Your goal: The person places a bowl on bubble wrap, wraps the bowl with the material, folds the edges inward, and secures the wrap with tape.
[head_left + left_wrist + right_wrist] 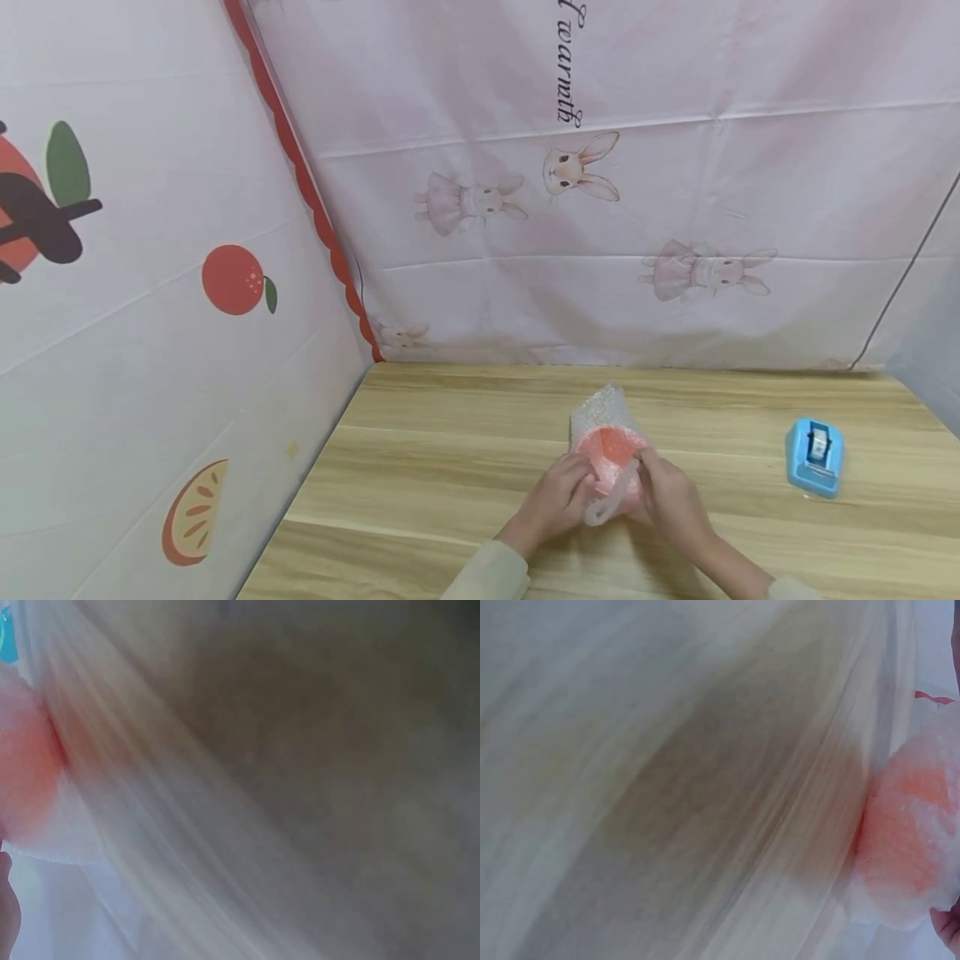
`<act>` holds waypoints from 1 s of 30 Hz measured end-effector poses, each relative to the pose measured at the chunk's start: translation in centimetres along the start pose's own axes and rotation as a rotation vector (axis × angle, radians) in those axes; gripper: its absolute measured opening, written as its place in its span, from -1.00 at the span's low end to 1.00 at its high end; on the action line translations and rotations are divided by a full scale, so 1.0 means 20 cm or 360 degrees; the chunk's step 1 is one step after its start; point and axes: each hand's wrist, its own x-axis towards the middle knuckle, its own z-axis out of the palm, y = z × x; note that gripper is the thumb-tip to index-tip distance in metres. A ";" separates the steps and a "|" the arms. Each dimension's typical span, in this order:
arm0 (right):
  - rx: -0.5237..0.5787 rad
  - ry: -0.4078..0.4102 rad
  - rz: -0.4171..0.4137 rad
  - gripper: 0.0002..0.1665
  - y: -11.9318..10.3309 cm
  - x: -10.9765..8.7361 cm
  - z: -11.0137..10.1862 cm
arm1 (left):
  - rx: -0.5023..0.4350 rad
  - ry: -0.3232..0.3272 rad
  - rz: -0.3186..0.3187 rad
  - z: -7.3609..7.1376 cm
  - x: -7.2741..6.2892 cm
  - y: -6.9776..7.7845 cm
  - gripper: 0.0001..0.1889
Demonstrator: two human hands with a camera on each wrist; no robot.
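Between the two hands is a sheet or bag of clear bubble wrap (598,410), and a round pink-orange thing (617,447) shows through it. Its exact kind is veiled by the wrap. The left hand (553,497) grips the wrapped thing at its left side. On the right, the right hand (675,504) pinches the wrap's edge between thumb and fingers, where a whitish folded strip (613,500) hangs toward the person. Both wrist views are mostly tabletop; the pink-orange bundle (904,840) appears at the right wrist view's right border, and at the left wrist view's left border.
A blue tape dispenser (815,458) stands to the right on the wood-grain table (450,417). Behind the table hangs a pink cloth (480,292) printed with rabbits. A white fruit-printed sheet (135,375) borders the left side.
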 end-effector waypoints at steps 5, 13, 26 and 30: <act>-0.0019 -0.0049 0.0080 -0.85 0.00 0.01 0.00 | -0.0052 -0.0022 -0.0020 -0.03 -0.03 0.02 -0.71; -0.0040 -0.0210 0.0249 -0.78 -0.01 0.03 0.00 | 0.0096 -0.0145 0.0061 -0.04 -0.04 0.06 -0.68; 0.0140 -0.0006 0.0282 -0.80 0.05 0.01 0.03 | 0.0008 -0.0065 -0.0264 -0.03 -0.05 0.06 -0.78; 0.0181 -0.0010 0.0289 -0.84 0.07 0.02 0.03 | -0.0076 -0.0032 -0.0426 -0.02 -0.04 0.07 -0.81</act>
